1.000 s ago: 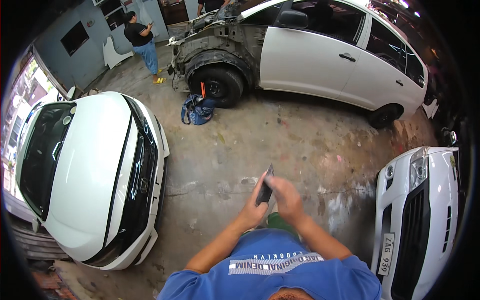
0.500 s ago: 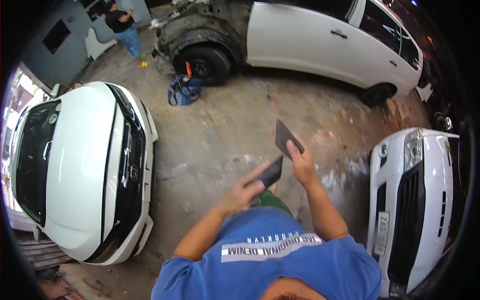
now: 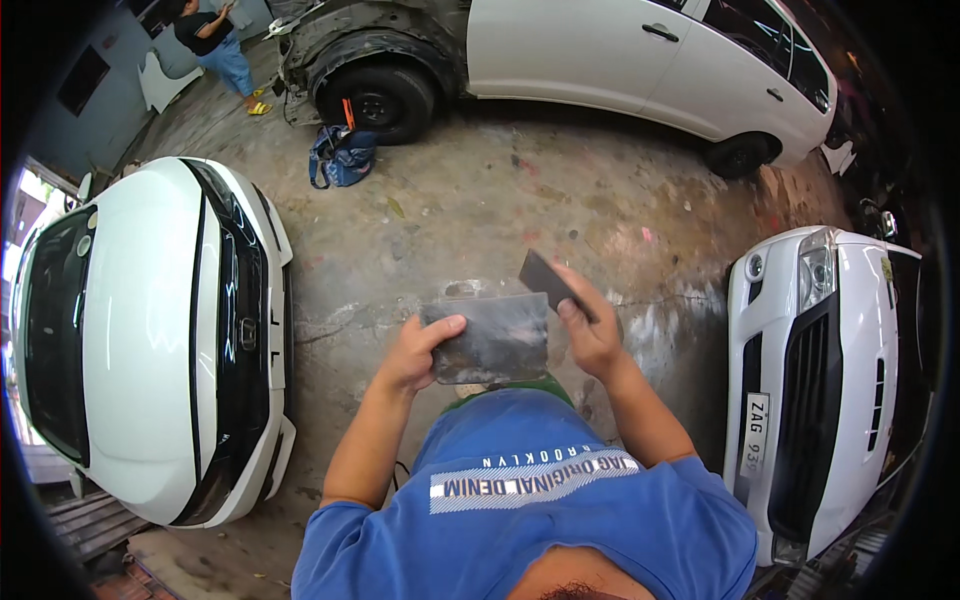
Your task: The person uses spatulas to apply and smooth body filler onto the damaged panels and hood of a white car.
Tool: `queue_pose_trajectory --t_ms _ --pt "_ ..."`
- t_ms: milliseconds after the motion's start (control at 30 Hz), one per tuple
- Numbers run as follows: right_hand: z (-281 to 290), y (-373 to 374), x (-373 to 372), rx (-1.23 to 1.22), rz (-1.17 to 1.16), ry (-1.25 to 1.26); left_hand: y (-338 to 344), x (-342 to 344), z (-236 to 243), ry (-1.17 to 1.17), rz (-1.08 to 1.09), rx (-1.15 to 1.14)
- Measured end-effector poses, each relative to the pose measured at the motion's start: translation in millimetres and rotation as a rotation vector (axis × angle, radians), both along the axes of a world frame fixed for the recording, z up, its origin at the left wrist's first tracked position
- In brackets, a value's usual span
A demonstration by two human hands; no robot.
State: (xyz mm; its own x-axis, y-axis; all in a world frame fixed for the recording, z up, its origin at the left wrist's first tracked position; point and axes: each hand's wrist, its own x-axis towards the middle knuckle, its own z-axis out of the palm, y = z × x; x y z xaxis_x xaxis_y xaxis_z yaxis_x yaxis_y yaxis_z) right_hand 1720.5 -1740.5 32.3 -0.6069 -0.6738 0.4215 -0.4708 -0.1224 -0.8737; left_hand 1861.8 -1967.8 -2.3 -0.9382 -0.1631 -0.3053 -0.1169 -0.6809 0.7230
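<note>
In front of my chest, my left hand (image 3: 413, 352) grips a dark grey rectangular sheet (image 3: 492, 340) by its left edge, thumb on top. Its broad face is turned up and marked with pale, cloudy smears; the exact kind is unclear. My right hand (image 3: 593, 330) holds a smaller, stiff-looking dark flat piece (image 3: 549, 279), tilted up between thumb and fingers. This piece is just above the sheet's right corner; whether they touch I cannot tell. The fingers under both pieces are mostly hidden.
White cars stand to my left (image 3: 140, 330) and right (image 3: 850, 340). Across the back is a white vehicle (image 3: 570, 60) with its front stripped. A blue bag (image 3: 343, 157) lies on the stained concrete floor (image 3: 480, 210) by its wheel. Another person (image 3: 215, 45) stands at the far left.
My left hand has turned the dark sheet from a slanted edge-on view to face up and moved it left. The piece in my right hand has shifted slightly left and down.
</note>
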Motion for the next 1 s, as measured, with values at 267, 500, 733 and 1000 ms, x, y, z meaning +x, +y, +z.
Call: queue_pose_trajectory --t_ms 267,500,733,1000 --pt "-19.6 -10.0 58.1 -0.154 -0.009 -0.426 59.1 -33.8 -38.3 0.117 0.31 -0.268" --pt "-8.3 -9.5 25.5 -0.019 0.042 -0.089 55.0 -20.1 -22.4 0.303 -0.224 -0.808" --pt "-12.4 -18.8 28.8 0.084 -0.029 0.527 65.6 -24.6 -32.7 0.267 -0.025 -0.648" --pt "-7.9 -25.0 34.6 0.08 -0.118 0.39 67.6 -11.0 -6.3 0.314 0.02 -0.958"
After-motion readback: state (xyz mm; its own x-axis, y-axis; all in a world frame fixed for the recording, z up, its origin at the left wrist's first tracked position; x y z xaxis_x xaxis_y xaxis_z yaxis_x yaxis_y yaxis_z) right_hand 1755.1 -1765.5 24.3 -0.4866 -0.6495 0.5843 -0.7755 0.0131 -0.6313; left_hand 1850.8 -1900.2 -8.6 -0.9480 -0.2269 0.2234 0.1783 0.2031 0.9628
